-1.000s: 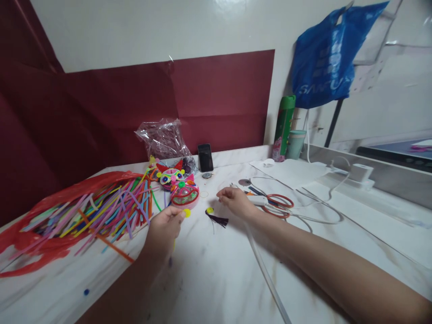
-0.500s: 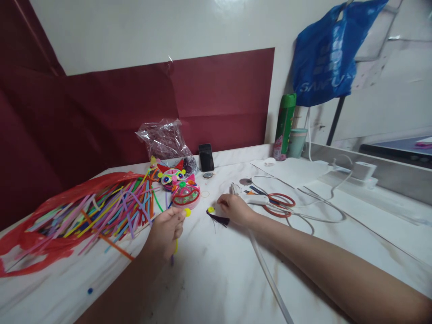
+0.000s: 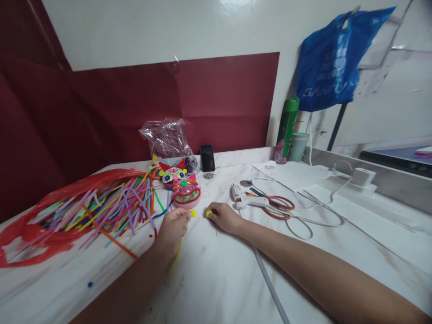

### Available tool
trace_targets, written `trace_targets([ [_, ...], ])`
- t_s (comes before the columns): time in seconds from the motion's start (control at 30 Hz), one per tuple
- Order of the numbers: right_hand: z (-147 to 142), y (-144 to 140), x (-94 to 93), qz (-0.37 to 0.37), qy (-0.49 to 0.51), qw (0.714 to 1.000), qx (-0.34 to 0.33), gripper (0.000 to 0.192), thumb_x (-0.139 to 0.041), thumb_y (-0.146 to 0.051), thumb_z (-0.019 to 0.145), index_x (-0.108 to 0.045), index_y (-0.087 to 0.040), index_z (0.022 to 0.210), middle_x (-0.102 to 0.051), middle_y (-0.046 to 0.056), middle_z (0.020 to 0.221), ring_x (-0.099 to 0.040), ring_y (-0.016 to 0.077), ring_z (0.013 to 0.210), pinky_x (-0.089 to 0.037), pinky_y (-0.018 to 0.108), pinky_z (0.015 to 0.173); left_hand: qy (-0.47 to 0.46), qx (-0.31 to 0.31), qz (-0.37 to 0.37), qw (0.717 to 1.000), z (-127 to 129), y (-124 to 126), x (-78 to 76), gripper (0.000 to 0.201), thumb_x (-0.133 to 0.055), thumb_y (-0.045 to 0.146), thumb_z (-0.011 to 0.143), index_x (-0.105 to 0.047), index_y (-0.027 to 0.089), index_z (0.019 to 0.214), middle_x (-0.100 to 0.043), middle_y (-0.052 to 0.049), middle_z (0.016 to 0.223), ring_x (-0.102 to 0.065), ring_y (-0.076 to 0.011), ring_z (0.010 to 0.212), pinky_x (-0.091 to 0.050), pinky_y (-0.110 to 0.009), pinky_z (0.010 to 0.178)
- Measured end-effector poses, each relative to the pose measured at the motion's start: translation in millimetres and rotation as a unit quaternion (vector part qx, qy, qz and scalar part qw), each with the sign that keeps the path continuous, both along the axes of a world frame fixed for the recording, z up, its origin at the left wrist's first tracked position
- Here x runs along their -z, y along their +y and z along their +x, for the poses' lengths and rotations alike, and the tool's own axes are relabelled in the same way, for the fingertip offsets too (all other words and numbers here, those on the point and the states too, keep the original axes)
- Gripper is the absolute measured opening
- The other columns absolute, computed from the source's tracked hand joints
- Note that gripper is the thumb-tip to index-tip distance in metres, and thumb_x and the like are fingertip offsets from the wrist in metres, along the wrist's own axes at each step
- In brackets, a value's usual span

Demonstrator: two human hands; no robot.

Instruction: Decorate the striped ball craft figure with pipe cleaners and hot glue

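My left hand (image 3: 173, 228) is closed in a pinch on a yellow pipe cleaner (image 3: 193, 213). Its end forms a flat round coil beyond the fingertips, and a yellow tail hangs below the hand. A short gap away, my right hand (image 3: 225, 218) rests low over the table, its fingers closed on a small yellow piece (image 3: 209, 213). Something dark shows just under those fingertips, mostly hidden. Behind both hands lies a pink round craft piece (image 3: 186, 193) with red and green trim, beside a colourful animal-face figure (image 3: 173, 176) with blue eyes and red ears.
Many pipe cleaners (image 3: 101, 209) lie on a red plastic bag (image 3: 37, 257) at left. Right of my hands are a white glue gun (image 3: 254, 201), orange-handled scissors (image 3: 281, 202) and looping cables. A black phone (image 3: 207, 157) leans at the back. A grey-white strip (image 3: 270, 283) crosses the front.
My right hand has closed over the yellow piece and black bristly thing that lay beside its fingertips; the black part is now mostly hidden. My left hand has moved slightly right with its yellow coil.
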State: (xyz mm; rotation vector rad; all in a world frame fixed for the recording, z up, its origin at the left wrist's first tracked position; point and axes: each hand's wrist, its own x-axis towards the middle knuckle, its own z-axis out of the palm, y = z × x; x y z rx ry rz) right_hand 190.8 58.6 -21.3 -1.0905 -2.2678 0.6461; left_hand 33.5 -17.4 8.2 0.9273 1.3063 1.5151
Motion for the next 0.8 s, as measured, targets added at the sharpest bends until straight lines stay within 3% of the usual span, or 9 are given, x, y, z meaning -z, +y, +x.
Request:
trace_targets([
  [0.13, -5.3, -17.0, 0.3, -0.094, 0.115, 0.987, -0.053, 0.011, -0.053, -0.024, 0.082, -0.059, -0.016, 0.086, -0.055, -0.004, 0.061, -0.047, 0.0086, 0.051, -0.037, 0.018, 0.047, 0.008, 0.011, 0.003, 1.000, 1.3, -1.3, 1.7, 0.023, -0.068, 0.028, 0.053, -0.051, 0.014, 0.061, -0.037, 0.011, 0.043, -0.023, 0.0003, 0.034, -0.012, -0.016, 0.038],
  [0.27, -7.8, -26.9, -0.5, -0.231, 0.283, 0.925, -0.100, 0.017, -0.064, -0.029, 0.070, -0.054, -0.017, 0.077, -0.043, -0.008, 0.054, -0.035, 0.0059, 0.046, -0.028, 0.018, 0.044, 0.011, 0.034, 0.000, 0.999, 5.8, -5.5, 1.2, 0.022, -0.067, 0.028, 0.055, -0.052, 0.014, 0.062, -0.034, 0.011, 0.041, -0.023, -0.0003, 0.034, -0.012, -0.017, 0.038],
  [0.37, -7.6, -28.3, 0.6, -0.239, 0.302, 0.917, -0.109, 0.021, -0.066, -0.031, 0.067, -0.054, -0.017, 0.076, -0.040, -0.010, 0.053, -0.031, 0.0053, 0.046, -0.024, 0.019, 0.045, 0.014, 0.040, -0.010, 0.999, 8.4, -7.7, 0.0, 0.023, -0.067, 0.028, 0.054, -0.052, 0.014, 0.062, -0.034, 0.011, 0.040, -0.023, -0.0002, 0.034, -0.011, -0.017, 0.038],
  [0.8, -6.3, -33.9, -2.9, -0.210, 0.284, 0.931, -0.094, 0.023, -0.063, -0.037, 0.068, -0.054, -0.018, 0.077, -0.036, -0.009, 0.054, -0.030, 0.0064, 0.046, -0.023, 0.020, 0.045, 0.034, 0.030, 0.001, 0.999, 6.3, -6.0, 5.1, 0.021, -0.067, 0.030, 0.057, -0.054, 0.014, 0.062, -0.034, 0.011, 0.039, -0.023, -0.0012, 0.034, -0.012, -0.018, 0.038],
])
